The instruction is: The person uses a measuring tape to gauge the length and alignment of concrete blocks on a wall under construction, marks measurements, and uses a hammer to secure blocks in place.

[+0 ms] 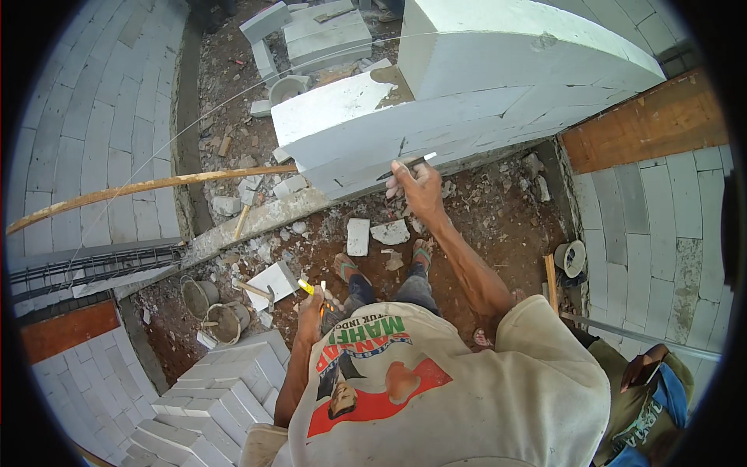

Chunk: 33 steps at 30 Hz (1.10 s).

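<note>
Right hand [419,187] closed on thin blade, possibly saw [408,165], set at white block wall [467,109] lower edge; cut barely begun. Left hand [311,319] clasped around yellow tool [306,286].

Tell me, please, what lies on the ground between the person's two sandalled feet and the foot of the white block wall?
In the head view, two broken white block pieces lie on bare reddish soil between the feet and the white block wall.
</note>
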Each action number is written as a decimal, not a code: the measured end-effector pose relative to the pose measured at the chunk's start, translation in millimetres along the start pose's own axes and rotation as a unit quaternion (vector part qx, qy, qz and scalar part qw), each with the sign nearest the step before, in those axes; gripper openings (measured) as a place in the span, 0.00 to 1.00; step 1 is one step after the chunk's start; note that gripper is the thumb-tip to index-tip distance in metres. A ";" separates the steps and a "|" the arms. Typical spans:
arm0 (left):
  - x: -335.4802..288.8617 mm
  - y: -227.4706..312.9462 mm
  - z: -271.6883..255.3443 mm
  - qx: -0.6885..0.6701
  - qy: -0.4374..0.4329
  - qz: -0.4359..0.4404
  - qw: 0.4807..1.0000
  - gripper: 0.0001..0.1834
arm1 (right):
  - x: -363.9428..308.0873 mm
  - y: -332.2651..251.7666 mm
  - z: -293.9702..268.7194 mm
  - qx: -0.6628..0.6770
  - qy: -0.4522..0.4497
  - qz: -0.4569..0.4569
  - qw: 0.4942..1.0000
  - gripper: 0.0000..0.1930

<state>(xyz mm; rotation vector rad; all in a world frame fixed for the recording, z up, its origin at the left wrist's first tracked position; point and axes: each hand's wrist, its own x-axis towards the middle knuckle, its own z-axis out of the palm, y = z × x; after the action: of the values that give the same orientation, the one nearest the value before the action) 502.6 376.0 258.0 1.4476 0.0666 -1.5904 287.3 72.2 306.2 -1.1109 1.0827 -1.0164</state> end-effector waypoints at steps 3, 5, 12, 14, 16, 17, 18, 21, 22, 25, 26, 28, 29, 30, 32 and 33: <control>-2.5 -3.7 -1.9 0.009 -0.014 -0.024 1.000 0.23 | 38.7 -12.5 4.2 -0.203 -0.028 -0.343 0.917 0.09; -5.0 -7.2 -4.7 0.006 -0.014 -0.033 0.999 0.22 | 55.2 -15.0 14.0 -0.209 -0.047 -0.444 0.870 0.12; -16.0 -29.0 -27.7 -0.033 0.020 -0.030 0.999 0.24 | 78.8 0.0 35.0 -0.264 -0.105 -0.547 0.787 0.27; -17.6 -32.1 -29.5 -0.025 0.040 -0.039 0.998 0.24 | 83.0 5.7 34.9 -0.306 -0.115 -0.562 0.760 0.33; -17.7 -32.1 -28.7 -0.015 0.059 -0.047 0.997 0.24 | 86.5 10.8 36.0 -0.320 -0.121 -0.567 0.750 0.30; -17.9 -31.4 -28.0 -0.003 0.062 -0.052 0.997 0.24 | 87.9 13.0 37.0 -0.339 -0.132 -0.565 0.740 0.28; -18.0 -30.5 -27.3 0.010 0.066 -0.057 0.996 0.24 | 89.3 14.8 38.2 -0.334 -0.127 -0.570 0.740 0.28; -17.3 -29.0 -25.7 0.009 0.058 -0.057 0.997 0.23 | 92.0 18.4 41.9 -0.350 -0.122 -0.570 0.733 0.28; -17.1 -28.6 -25.3 0.008 0.059 -0.057 0.997 0.23 | 92.3 18.9 42.6 -0.347 -0.123 -0.565 0.739 0.30; -17.2 -29.0 -23.3 -0.013 0.047 -0.057 0.997 0.23 | 92.6 20.2 44.0 -0.352 -0.121 -0.560 0.740 0.30; -17.6 -28.6 -22.7 -0.015 0.056 -0.061 0.996 0.23 | 92.4 20.4 44.5 -0.359 -0.114 -0.562 0.737 0.28; -18.6 -27.1 -21.7 -0.018 0.066 -0.065 0.996 0.23 | 91.9 21.4 45.1 -0.357 -0.115 -0.561 0.738 0.27; -18.9 -26.2 -21.4 -0.014 0.063 -0.066 0.996 0.23 | 91.7 21.9 45.3 -0.360 -0.118 -0.554 0.741 0.27; -19.1 -25.4 -21.1 -0.016 0.065 -0.072 0.995 0.23 | 91.6 22.6 45.6 -0.356 -0.114 -0.559 0.740 0.27; -19.1 -25.0 -20.9 -0.020 0.060 -0.073 0.995 0.23 | 91.3 23.9 46.0 -0.357 -0.111 -0.563 0.737 0.27; -19.0 -25.2 -21.0 -0.029 0.059 -0.078 0.995 0.23 | 91.3 24.5 46.1 -0.361 -0.112 -0.559 0.738 0.27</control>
<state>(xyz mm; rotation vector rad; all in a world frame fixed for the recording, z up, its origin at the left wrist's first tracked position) 499.0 413.5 253.6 1.5212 0.2995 -1.6123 350.8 -5.2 274.1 -2.6367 0.5033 -1.3081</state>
